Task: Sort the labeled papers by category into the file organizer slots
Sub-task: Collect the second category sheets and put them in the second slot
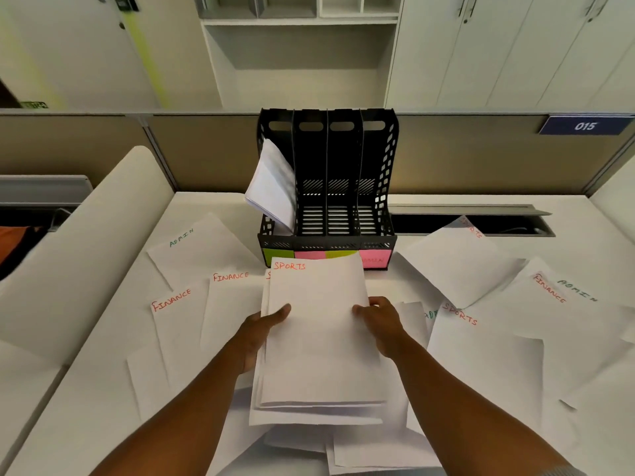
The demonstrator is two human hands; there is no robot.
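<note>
The white, smooth desk top [103,389] carries a black plastic file organizer with four slots [328,214], which stands upright near the far edge. Loose white paper sheets lie flat around it: one marked ADMIN in green [196,249] and two marked FINANCE in red [178,324] on the left. On the right lie a sheet marked SPORTS [481,355] and some overlapping ones.

White SPORTS stack [319,324] before black four-slot organizer [328,187], papers in leftmost slot
</note>
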